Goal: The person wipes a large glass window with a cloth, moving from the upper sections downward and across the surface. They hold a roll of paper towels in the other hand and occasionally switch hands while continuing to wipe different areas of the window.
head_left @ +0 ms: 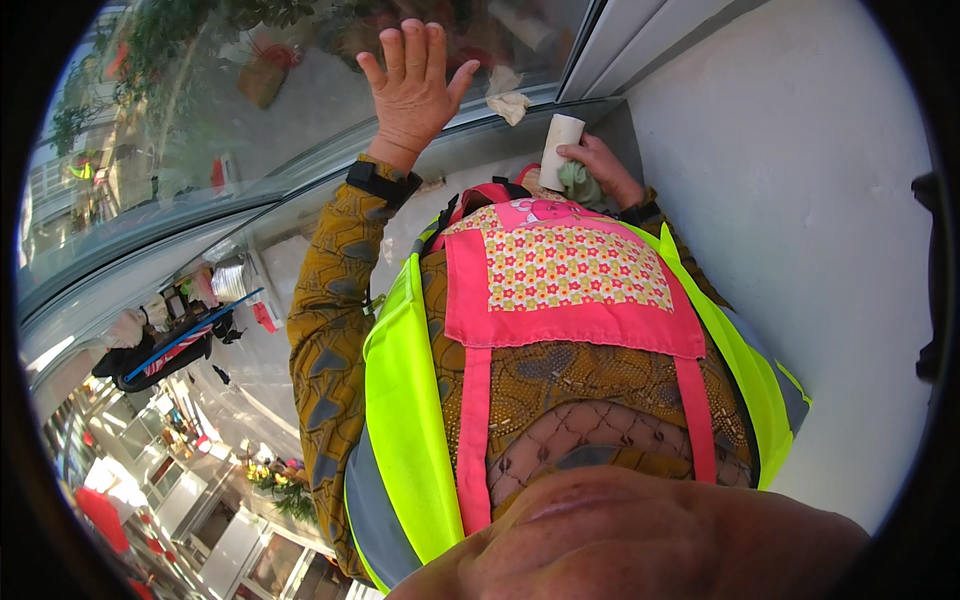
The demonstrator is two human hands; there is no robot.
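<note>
My left hand [412, 90] is raised in front of the window glass [330, 75], fingers stretched and spread, holding nothing. Whether its palm touches the pane I cannot tell. Lower and to the right, my right hand [606, 168] is closed round a white paper roll [561, 150], which stands tilted. A pale green cloth [578, 186] is bunched below the same hand, against the roll. Between the two hands, a crumpled white tissue [512, 106] lies at the foot of the glass, by the window frame.
A white wall [780, 200] rises close on my right, beside the window frame [640, 50]. On the left, a sill or counter holds bags and bundles [170, 345] with a blue stick [195, 333] across them. The glass mirrors plants and a room.
</note>
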